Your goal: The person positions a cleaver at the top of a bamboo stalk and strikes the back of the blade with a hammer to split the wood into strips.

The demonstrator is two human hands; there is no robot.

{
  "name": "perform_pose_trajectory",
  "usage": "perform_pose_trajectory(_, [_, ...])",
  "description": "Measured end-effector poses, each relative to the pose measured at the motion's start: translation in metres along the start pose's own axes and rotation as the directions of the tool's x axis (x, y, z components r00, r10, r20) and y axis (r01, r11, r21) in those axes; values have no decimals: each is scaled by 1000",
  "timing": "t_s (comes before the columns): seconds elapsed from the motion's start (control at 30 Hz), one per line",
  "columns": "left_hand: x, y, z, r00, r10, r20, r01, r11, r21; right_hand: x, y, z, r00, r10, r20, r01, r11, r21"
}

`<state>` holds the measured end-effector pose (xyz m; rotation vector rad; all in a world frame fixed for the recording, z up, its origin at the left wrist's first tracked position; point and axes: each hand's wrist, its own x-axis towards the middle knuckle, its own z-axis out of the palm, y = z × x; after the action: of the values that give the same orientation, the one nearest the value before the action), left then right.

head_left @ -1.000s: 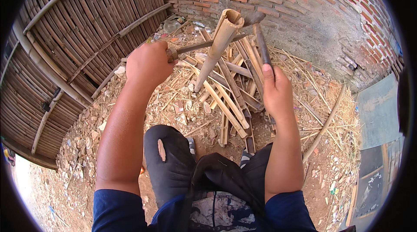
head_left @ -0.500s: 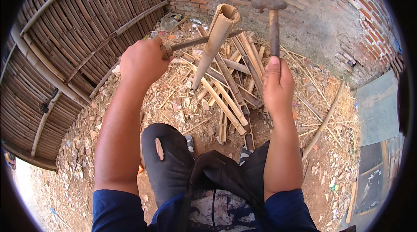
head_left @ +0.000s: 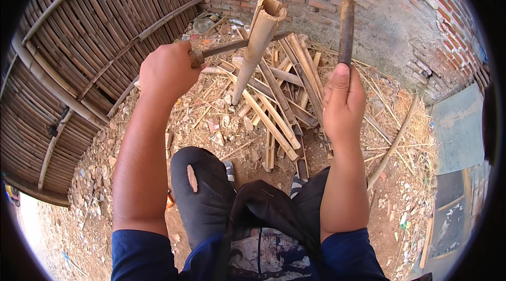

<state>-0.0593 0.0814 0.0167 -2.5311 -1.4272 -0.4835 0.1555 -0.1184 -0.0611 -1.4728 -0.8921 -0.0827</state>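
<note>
My left hand (head_left: pixel 169 73) is closed round the wooden handle of a long-bladed machete (head_left: pixel 226 47). Its blade runs to the right through the side of an upright bamboo pole (head_left: pixel 255 52), and the tip shows beyond it. The pole's hollow top is jagged and split; its lower end meets the rubble. Gripped in my right hand (head_left: pixel 343 104) is a hammer (head_left: pixel 346 23), its dark metal head raised to the right of the pole and apart from it. Split bamboo pieces (head_left: pixel 276 129) lie piled behind and right of the pole.
A bamboo-slat wall (head_left: pixel 100 33) stands at the left and a brick wall (head_left: pixel 379 23) at the back. Stone rubble and straw cover the ground. A loose stick (head_left: pixel 395 141) lies at the right, near grey sheet panels (head_left: pixel 458 128). My knees are in front.
My right hand has lifted the hammer slightly up and to the right. My left hand, the machete and the bamboo pole have shifted a little to the left.
</note>
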Motion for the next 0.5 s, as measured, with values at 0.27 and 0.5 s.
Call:
perform_pose_trajectory(0.27, [4,1,-4,1000,21,-1,-21,1000,-16,-1,37,23,962,176,209,-82,916,-392])
perform_pose_trajectory(0.5, [-1,-4,2,1000,-4,-11,3,1000,-19,-2,4,4,998,65,-20,-62,994,95])
